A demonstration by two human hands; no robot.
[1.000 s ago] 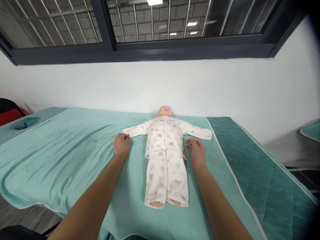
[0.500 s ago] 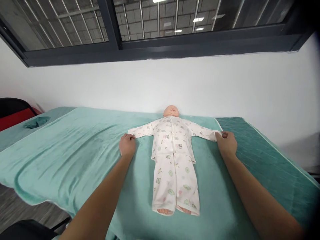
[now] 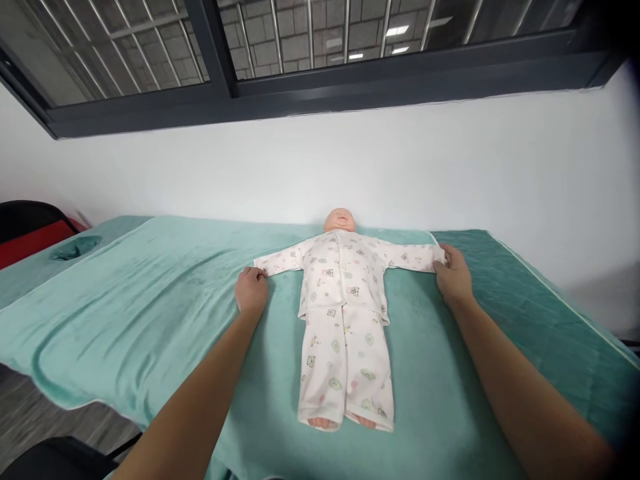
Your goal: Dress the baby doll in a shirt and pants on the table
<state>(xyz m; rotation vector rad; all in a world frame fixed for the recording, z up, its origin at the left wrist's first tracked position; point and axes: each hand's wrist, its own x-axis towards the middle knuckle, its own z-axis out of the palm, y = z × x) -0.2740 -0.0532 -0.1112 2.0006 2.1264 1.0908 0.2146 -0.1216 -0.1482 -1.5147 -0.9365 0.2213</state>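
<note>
A baby doll [image 3: 340, 220] lies on its back with its head toward the wall. It wears a white printed long-sleeved shirt [image 3: 343, 273] and matching trousers [image 3: 346, 367], with its toes showing at the hems. Both sleeves are stretched out sideways. My left hand [image 3: 251, 289] is closed at the cuff of the sleeve on the left, its fingertips pinching the edge. At the other cuff, my right hand [image 3: 453, 272] grips the sleeve end between thumb and fingers. The doll's hands are hidden.
Beneath the doll a mint-green blanket [image 3: 150, 300] covers a bed, with a darker green sheet [image 3: 530, 313] at the right. A white wall [image 3: 225, 173] and a dark window frame [image 3: 320, 93] stand behind. A black and red chair [image 3: 35, 233] is at far left.
My right hand has shifted its hold on the cuff, the thumb now below and the fingers at the end, and that sleeve is slightly raised and straighter. My left hand stays at its cuff.
</note>
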